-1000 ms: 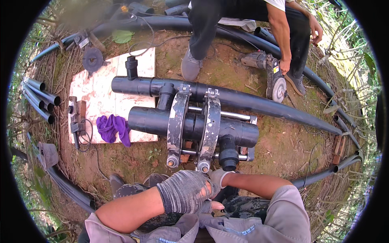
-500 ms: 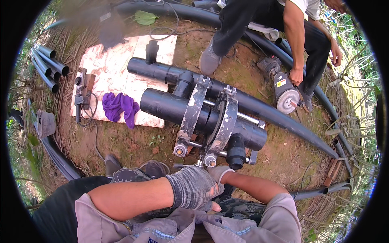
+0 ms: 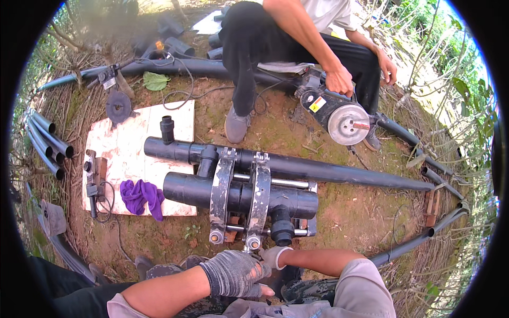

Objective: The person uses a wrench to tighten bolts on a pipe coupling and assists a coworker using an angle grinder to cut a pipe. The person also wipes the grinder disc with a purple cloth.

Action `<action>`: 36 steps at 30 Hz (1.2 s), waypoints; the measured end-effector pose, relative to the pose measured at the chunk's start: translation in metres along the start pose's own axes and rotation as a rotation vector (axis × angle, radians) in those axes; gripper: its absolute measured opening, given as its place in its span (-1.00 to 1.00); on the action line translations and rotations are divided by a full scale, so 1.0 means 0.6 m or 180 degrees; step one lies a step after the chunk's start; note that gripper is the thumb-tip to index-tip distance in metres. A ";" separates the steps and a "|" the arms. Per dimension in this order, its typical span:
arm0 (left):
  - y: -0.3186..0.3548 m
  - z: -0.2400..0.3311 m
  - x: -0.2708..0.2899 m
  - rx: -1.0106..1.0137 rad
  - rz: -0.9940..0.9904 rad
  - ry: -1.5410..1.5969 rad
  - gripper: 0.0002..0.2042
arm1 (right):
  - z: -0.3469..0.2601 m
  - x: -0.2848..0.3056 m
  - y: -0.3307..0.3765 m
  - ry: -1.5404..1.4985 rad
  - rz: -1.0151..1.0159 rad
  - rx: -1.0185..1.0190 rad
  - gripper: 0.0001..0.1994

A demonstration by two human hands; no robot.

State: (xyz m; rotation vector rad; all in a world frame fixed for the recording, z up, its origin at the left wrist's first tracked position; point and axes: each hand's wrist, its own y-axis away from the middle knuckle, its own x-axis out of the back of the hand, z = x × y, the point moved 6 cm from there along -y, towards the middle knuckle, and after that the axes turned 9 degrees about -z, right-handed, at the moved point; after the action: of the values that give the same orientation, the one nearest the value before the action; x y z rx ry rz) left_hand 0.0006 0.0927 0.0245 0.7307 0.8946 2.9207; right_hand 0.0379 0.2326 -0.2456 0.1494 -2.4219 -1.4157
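Observation:
A pipe clamp frame with two scuffed black rings [image 3: 260, 193] and steel rods grips a thick black pipe [image 3: 193, 189] lying across it. From this pipe a short capped branch [image 3: 282, 228] points toward me. My left hand [image 3: 236, 273], in a grey knit fingerless glove, is closed just below the near bolt of the clamp. Against it, my right hand [image 3: 273, 258], also gloved, is closed too, below the capped branch. Both sit by the short metal rod [image 3: 247, 248] at the clamp's front. Whatever lies inside my fingers is hidden.
Opposite me a person in dark trousers [image 3: 241, 58] holds a power tool with a round metal disc [image 3: 349, 124]. Left lie a pale board [image 3: 119, 138], a purple cloth [image 3: 140, 197] and a corded tool [image 3: 94, 185]. A dark round plate tool [image 3: 118, 106] stands behind the board.
My view has tipped up, so the clamp and pipes sit lower and further left. The other person has raised the disc tool off the ground. My hands stay together at the clamp's front.

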 end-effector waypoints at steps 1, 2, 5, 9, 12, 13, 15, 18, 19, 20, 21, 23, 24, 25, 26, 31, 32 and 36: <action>-0.004 -0.003 -0.002 -0.0114 0.0149 -0.0044 -0.33 | 0.007 -0.004 0.002 -0.0047 -0.0015 -0.0073 -0.42; -0.007 -0.007 -0.001 -0.0148 0.0131 -0.0006 -0.33 | 0.012 -0.003 0.003 -0.0102 -0.0004 -0.0047 -0.41; -0.001 -0.005 0.003 -0.0108 0.0014 0.0064 -0.32 | 0.020 -0.011 -0.010 -0.0346 0.0122 0.0147 -0.39; -0.003 -0.008 -0.010 -0.0079 0.0033 0.0019 -0.31 | 0.030 -0.035 -0.028 -0.0906 0.0394 0.0531 -0.39; 0.009 0.007 -0.001 -0.0164 0.0204 0.0029 -0.31 | 0.027 -0.025 0.018 -0.0683 0.0401 0.0425 -0.43; 0.014 0.009 0.001 -0.0029 -0.0010 0.0079 -0.31 | 0.015 -0.017 0.048 -0.0647 0.0387 0.0255 -0.46; 0.027 0.017 -0.002 -0.0024 0.0037 0.0100 -0.31 | -0.012 0.001 0.089 -0.0695 0.0438 0.0181 -0.43; 0.037 0.030 0.001 -0.0135 0.0182 0.0099 -0.31 | -0.078 0.027 0.175 -0.0870 0.0846 0.0016 -0.45; 0.036 0.032 -0.005 -0.0159 0.0207 0.0137 -0.31 | -0.104 0.041 0.188 -0.0798 0.0831 0.0102 -0.47; 0.029 0.023 -0.021 -0.0090 0.0136 0.0078 -0.31 | -0.127 0.044 0.186 -0.0742 0.0794 0.0220 -0.49; 0.017 0.008 -0.035 -0.0033 0.0049 -0.0026 -0.31 | -0.146 0.043 0.169 -0.0496 0.1125 0.0849 -0.48; 0.007 0.002 -0.039 0.0116 -0.0204 -0.0142 -0.29 | -0.161 0.018 0.123 -0.0021 0.1796 0.2090 -0.46; 0.017 0.010 -0.033 0.0187 -0.0162 -0.0079 -0.29 | -0.180 0.024 0.122 -0.0476 0.2112 0.2628 -0.51; 0.025 0.017 -0.029 0.0256 -0.0122 -0.0020 -0.28 | -0.197 0.022 0.112 -0.0776 0.2194 0.2851 -0.52; 0.033 0.024 -0.027 0.0313 -0.0103 0.0022 -0.28 | -0.218 0.021 0.097 -0.0998 0.2169 0.2802 -0.53; 0.037 -0.008 -0.044 0.0531 0.0115 0.0313 -0.33 | -0.252 -0.006 0.010 -0.1643 0.1883 0.1700 -0.59; 0.036 -0.015 -0.043 0.0525 0.0157 0.0187 -0.34 | -0.244 -0.014 0.000 -0.1708 0.1910 0.1437 -0.60; 0.028 -0.007 -0.043 0.0585 0.0076 -0.0013 -0.34 | -0.114 -0.041 0.001 -0.1173 0.1298 -0.0539 -0.66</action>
State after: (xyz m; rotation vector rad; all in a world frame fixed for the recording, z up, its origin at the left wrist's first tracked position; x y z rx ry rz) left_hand 0.0237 0.0726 0.0193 0.7595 1.1739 2.8834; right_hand 0.0840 0.1825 -0.2201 -0.6615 -2.3957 -1.5411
